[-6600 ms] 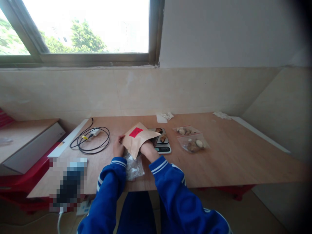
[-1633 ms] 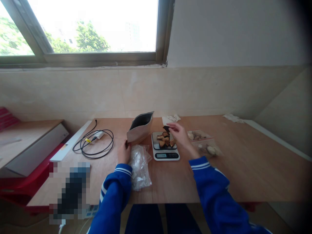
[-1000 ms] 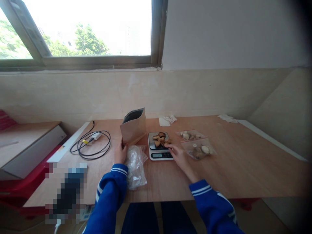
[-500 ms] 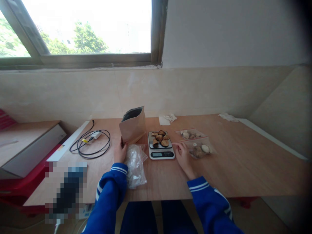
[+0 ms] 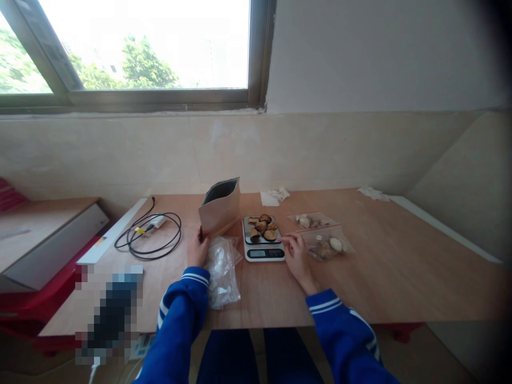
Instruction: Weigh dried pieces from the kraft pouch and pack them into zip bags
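Note:
A kraft paper pouch [image 5: 219,216] stands upright with its dark-lined mouth open. My left hand [image 5: 198,249] is closed at the pouch's lower left corner, with its fingertips partly hidden. Just right of that hand lie clear plastic zip bags [image 5: 224,274]. On the kitchen scale [image 5: 248,250] rest several brown dried slices [image 5: 264,226], like dried mushroom pieces. My right hand [image 5: 296,256] is beside the scale, fingers apart, its index finger reaching to the scale's right edge. It holds nothing. The scale's digits are too small to read.
Two clear zip bags with pale and brown dried pieces, a nearer one [image 5: 330,245] and a farther one [image 5: 312,220], lie to the right. A coiled black cable [image 5: 180,234] is on the left. White paper [image 5: 270,199] lies near the wall. A blurred-out object [image 5: 114,306] sits front left.
The pouch's mouth has shifted slightly right and tipped more toward me. My right hand has moved a little left, its index finger now at the scale's edge.

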The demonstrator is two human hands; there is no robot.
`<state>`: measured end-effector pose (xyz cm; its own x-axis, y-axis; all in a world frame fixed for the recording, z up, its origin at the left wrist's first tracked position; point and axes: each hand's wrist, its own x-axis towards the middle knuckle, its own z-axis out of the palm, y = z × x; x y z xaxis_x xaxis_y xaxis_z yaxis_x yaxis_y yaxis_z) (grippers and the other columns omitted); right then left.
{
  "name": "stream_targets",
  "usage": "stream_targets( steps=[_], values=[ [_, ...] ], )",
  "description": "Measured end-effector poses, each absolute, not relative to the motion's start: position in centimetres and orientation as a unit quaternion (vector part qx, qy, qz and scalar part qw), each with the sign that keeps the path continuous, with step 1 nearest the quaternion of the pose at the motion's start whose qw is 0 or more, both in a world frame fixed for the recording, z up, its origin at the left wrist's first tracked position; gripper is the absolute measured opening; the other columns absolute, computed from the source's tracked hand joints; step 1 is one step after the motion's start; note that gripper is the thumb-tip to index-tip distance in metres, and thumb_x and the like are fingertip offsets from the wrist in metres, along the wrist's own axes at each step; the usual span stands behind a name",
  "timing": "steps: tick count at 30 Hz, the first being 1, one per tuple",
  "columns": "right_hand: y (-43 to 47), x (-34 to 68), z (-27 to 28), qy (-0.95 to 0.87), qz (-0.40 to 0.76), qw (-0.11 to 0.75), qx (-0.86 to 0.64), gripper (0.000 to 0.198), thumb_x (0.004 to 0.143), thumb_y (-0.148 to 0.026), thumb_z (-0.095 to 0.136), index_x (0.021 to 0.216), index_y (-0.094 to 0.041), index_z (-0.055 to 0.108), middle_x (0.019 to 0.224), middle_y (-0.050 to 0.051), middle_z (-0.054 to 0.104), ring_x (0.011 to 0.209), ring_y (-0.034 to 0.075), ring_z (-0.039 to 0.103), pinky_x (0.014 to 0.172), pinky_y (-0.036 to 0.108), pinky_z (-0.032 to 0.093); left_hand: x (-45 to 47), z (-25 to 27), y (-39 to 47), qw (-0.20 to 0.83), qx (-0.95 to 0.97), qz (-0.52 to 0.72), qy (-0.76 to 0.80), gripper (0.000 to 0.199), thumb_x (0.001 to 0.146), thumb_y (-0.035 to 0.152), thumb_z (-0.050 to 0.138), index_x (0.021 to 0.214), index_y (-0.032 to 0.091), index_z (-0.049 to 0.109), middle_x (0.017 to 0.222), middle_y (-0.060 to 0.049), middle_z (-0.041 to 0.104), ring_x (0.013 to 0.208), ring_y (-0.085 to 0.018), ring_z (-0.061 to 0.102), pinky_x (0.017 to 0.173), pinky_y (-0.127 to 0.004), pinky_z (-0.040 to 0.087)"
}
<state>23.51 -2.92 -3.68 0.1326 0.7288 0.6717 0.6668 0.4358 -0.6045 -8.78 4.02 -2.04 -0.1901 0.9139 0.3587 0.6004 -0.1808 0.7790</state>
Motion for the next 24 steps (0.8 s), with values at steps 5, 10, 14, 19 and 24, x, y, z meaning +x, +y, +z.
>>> stream_targets(
  steps=[5,10,14,19,24],
  values=[
    [-3.2,23.4,-3.7,-0.657,0.032,0.535,-0.530,0.028,0.083,-0.011,0.040,0.094,-0.023,0.063,0.102,0.009,0.051,0.101,0.024,0.052,0.091,0.044,0.044,-8.9,-2.1,4.1,0.165,0.620,0.467,0.609,0.040,0.080,0.030,0.052,0.116,0.014,0.059,0.105,-0.010,0.067,0.099,-0.025,0.061,0.086,-0.036,0.048],
    [-2.7,23.0,-1.0,-0.646,0.014,0.562,-0.517,0.025,0.087,-0.016,0.039,0.092,-0.022,0.063,0.101,0.009,0.053,0.102,0.023,0.052,0.092,0.043,0.044,-9.0,-2.1,4.1,0.175,0.618,0.469,0.607,0.039,0.078,0.032,0.052,0.112,0.015,0.061,0.103,-0.008,0.068,0.093,-0.024,0.062,0.083,-0.034,0.048],
    [-2.6,20.8,5.9,-0.669,0.008,0.578,-0.468,0.027,0.092,-0.020,0.037,0.102,-0.022,0.062,0.106,0.009,0.057,0.108,0.022,0.053,0.097,0.042,0.042,-9.1,-1.9,4.1,0.177,0.618,0.468,0.607,0.037,0.076,0.030,0.052,0.108,0.015,0.063,0.099,-0.007,0.068,0.089,-0.023,0.062,0.080,-0.033,0.047],
    [-2.5,15.6,13.1,-0.812,0.041,0.467,-0.347,0.035,0.094,-0.016,0.032,0.120,-0.023,0.055,0.122,0.007,0.056,0.119,0.018,0.048,0.104,0.037,0.038,-9.2,-1.8,4.0,0.187,0.628,0.467,0.594,0.035,0.074,0.030,0.054,0.105,0.016,0.063,0.094,-0.005,0.069,0.084,-0.022,0.062,0.075,-0.031,0.047],
    [-2.2,12.0,12.7,-0.859,-0.012,0.324,-0.396,0.029,0.094,-0.018,0.034,0.094,-0.013,0.064,0.100,0.011,0.065,0.102,0.022,0.057,0.097,0.036,0.041,-9.1,-1.9,3.8,0.203,0.627,0.479,0.580,0.033,0.073,0.026,0.053,0.104,0.019,0.063,0.097,-0.004,0.069,0.086,-0.021,0.062,0.077,-0.031,0.047]
  ],
)
